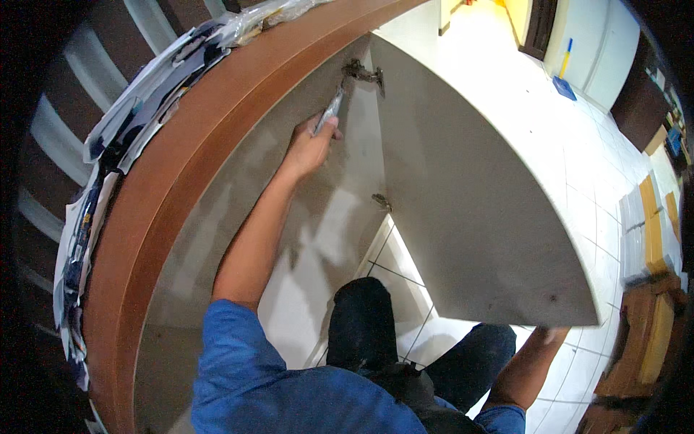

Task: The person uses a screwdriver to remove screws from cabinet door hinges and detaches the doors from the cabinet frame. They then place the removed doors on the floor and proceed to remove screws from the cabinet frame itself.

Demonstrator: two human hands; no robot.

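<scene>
Inside an open cabinet, my left hand [311, 147] is closed around a slim silver-grey, screwdriver-like tool [330, 110]. The tool slants up, with its far end just below the upper metal hinge [361, 71], which looks dark and worn. A grey-white cabinet door [477, 195] stands swung out to the right. Lower on its inner edge is a second hinge [382, 202]. My right hand [554, 334] is at the door's near bottom corner; the door hides its fingers, so their grip does not show.
A brown curved-looking top edge [173, 173] runs along the left, with papers and plastic [155, 90] on it. My knees [361, 318] are beneath the door over white floor tiles [401, 264]. Stacked boxes [647, 231] stand at right; a blue dustpan [564, 88] is farther back.
</scene>
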